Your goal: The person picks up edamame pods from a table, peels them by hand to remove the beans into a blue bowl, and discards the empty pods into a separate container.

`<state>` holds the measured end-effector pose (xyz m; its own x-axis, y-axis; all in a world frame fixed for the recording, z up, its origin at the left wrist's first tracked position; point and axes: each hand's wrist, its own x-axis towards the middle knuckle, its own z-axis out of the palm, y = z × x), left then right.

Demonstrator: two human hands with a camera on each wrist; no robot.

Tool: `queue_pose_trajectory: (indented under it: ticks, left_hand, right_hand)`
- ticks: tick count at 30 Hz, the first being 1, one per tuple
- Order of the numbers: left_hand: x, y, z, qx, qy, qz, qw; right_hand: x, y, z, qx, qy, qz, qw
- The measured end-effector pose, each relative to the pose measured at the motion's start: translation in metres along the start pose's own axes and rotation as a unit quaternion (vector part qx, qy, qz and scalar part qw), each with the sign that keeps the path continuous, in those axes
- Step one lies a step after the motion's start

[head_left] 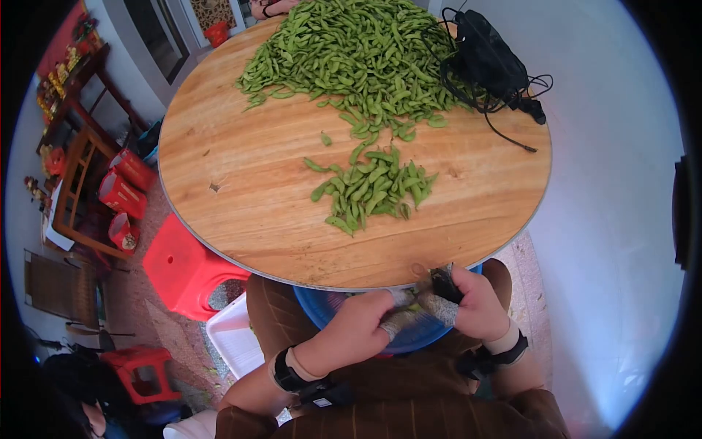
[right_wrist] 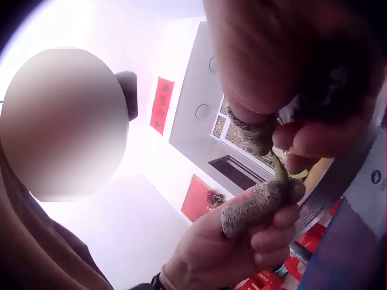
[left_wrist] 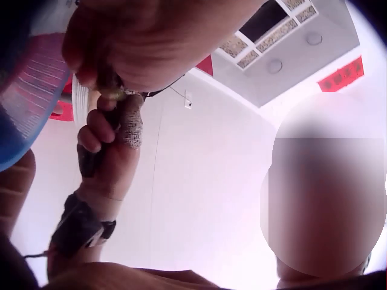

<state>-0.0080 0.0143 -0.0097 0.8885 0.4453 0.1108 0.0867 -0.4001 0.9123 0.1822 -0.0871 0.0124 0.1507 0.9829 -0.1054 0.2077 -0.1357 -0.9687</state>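
Over the front edge of the table, both hands meet with their fingertips almost together. A green edamame pod [right_wrist: 279, 169] runs between them in the right wrist view. My left hand [head_left: 355, 322], with cloth wraps on thumb and finger, pinches the pod's lower end. At its upper end, the wrapped thumb and curled fingers of my right hand [head_left: 479, 300] pinch the pod. A dark wrap covers part of the right hand. Below both hands is a blue basin [head_left: 311, 311], partly hidden by them. A small heap of edamame pods [head_left: 373, 186] lies on the table ahead.
A large pile of pods [head_left: 365, 51] covers the far side of the round wooden table [head_left: 241, 197]. A black device with cables [head_left: 490, 58] lies at the right. Red stools [head_left: 183, 267] and a white tray [head_left: 234, 336] stand at lower left. Another person's arm [head_left: 274, 7] shows at the top.
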Motion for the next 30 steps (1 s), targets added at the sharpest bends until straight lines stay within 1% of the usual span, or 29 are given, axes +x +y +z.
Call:
queue_pose_trajectory:
  ticks: [1, 2, 3, 4, 5, 6, 7, 8, 10, 12, 13, 14, 15, 16, 17, 19, 20, 21, 22, 23, 24, 25, 26, 27, 28, 29, 30]
  left_hand:
    - [-0.003, -0.002, 0.002, 0.003, -0.003, -0.005, 1.0]
    - [-0.005, -0.003, 0.004, -0.096, 0.028, -0.064, 0.993]
    - [-0.007, -0.004, 0.005, -0.194, 0.06, -0.123, 0.971]
    - [-0.007, -0.002, 0.005, -0.191, 0.059, -0.127, 0.972]
    - [-0.006, 0.002, 0.005, -0.214, 0.064, -0.154, 0.963]
    - [-0.006, 0.005, 0.006, -0.236, 0.07, -0.18, 0.952]
    - [-0.005, 0.005, 0.007, -0.234, 0.069, -0.181, 0.953]
    - [-0.004, 0.006, 0.008, -0.223, 0.072, -0.179, 0.956]
    - [-0.003, 0.006, 0.01, -0.211, 0.07, -0.177, 0.959]
    - [-0.001, 0.005, 0.011, -0.16, 0.064, -0.149, 0.974]
    - [-0.001, 0.004, 0.012, -0.159, 0.06, -0.15, 0.974]
    - [-0.001, 0.001, 0.013, -0.003, 0.081, -0.061, 0.995]
    - [-0.001, -0.001, 0.014, 0.151, 0.1, 0.031, 0.983]
    - [-0.003, 0.005, 0.017, 0.148, 0.095, 0.025, 0.984]
    - [-0.004, 0.009, 0.017, 0.16, 0.097, 0.026, 0.982]
    - [-0.005, 0.01, 0.015, 0.172, 0.097, 0.028, 0.98]
    - [-0.007, 0.009, 0.009, -0.101, 0.009, -0.124, 0.987]
    - [-0.009, 0.009, 0.005, -0.363, -0.076, -0.263, 0.891]
    - [-0.011, 0.006, 0.006, -0.363, -0.076, -0.265, 0.89]
    - [-0.012, 0.0, 0.007, -0.494, -0.103, -0.262, 0.823]
    - [-0.013, -0.007, 0.008, -0.613, -0.129, -0.252, 0.737]
    - [-0.01, -0.016, 0.007, -0.61, -0.133, -0.248, 0.741]
    - [-0.011, -0.022, 0.01, -0.636, -0.098, -0.281, 0.712]
    - [-0.012, -0.027, 0.014, -0.66, -0.063, -0.315, 0.679]
    - [-0.013, -0.031, 0.016, -0.66, -0.064, -0.316, 0.678]
    - [-0.013, -0.034, 0.018, -0.654, -0.031, -0.343, 0.673]
    - [-0.013, -0.037, 0.02, -0.647, 0.001, -0.37, 0.667]
  right_hand:
    - [0.0, 0.005, 0.003, -0.006, 0.023, -0.014, 1.0]
    - [-0.001, 0.005, 0.003, 0.0, 0.023, -0.013, 1.0]
    - [-0.003, 0.003, 0.003, -0.04, 0.002, -0.01, 0.999]
    - [-0.005, 0.001, 0.002, -0.08, -0.02, -0.008, 0.997]
    - [-0.007, 0.0, 0.003, -0.076, -0.021, -0.008, 0.997]
    - [-0.009, 0.0, 0.004, -0.095, -0.04, -0.02, 0.994]
    - [-0.01, 0.0, 0.005, -0.116, -0.058, -0.031, 0.991]
    - [-0.011, 0.004, 0.005, -0.113, -0.057, -0.031, 0.991]
    - [-0.012, 0.014, 0.002, -0.121, -0.062, -0.059, 0.989]
    - [-0.011, 0.014, 0.002, -0.102, -0.056, -0.064, 0.991]
    - [-0.011, 0.013, 0.002, -0.086, -0.052, -0.068, 0.993]
    - [-0.012, 0.012, 0.001, -0.084, -0.049, -0.066, 0.993]
    - [-0.012, 0.011, -0.001, -0.033, -0.072, -0.03, 0.996]
    - [-0.016, 0.009, -0.003, 0.021, -0.1, 0.012, 0.995]
    - [-0.016, 0.01, -0.004, 0.023, -0.098, 0.014, 0.995]
    - [-0.017, 0.016, -0.007, 0.095, -0.144, 0.043, 0.984]
    - [-0.021, 0.02, -0.006, 0.098, -0.143, 0.045, 0.984]
    - [-0.023, 0.022, -0.006, 0.255, -0.192, 0.106, 0.942]
    - [-0.025, 0.024, -0.005, 0.403, -0.235, 0.164, 0.869]
    - [-0.026, 0.025, -0.003, 0.404, -0.236, 0.165, 0.868]
    - [-0.026, 0.026, 0.0, 0.329, -0.217, 0.136, 0.909]
    - [-0.023, 0.028, 0.001, 0.248, -0.193, 0.101, 0.944]
    - [-0.02, 0.035, 0.002, 0.247, -0.193, 0.1, 0.944]
    - [-0.018, 0.045, 0.004, -0.045, -0.115, -0.092, 0.988]
    - [-0.016, 0.052, 0.004, -0.331, -0.023, -0.271, 0.903]
    - [-0.016, 0.054, 0.005, -0.332, -0.023, -0.271, 0.903]
    - [-0.017, 0.055, 0.006, -0.355, -0.024, -0.243, 0.902]
